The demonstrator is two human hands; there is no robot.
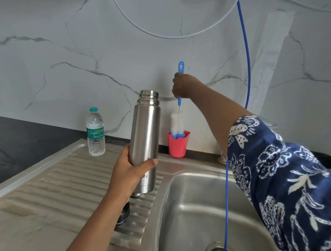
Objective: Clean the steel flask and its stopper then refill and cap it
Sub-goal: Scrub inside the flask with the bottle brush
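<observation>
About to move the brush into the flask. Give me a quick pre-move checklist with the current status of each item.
1. Flask uncapped, mouth open: ok.
2. Left hand grips the flask upright: ok.
3. Right hand grips the brush by its blue handle: ok.
4. Brush head clear of the red cup: not ok, its tip sits inside the cup.
5. Soap on the bristles: cannot tell.
6. Stopper set aside: cannot tell; a dark part lies on the drainboard, half hidden by the left forearm.
</observation>
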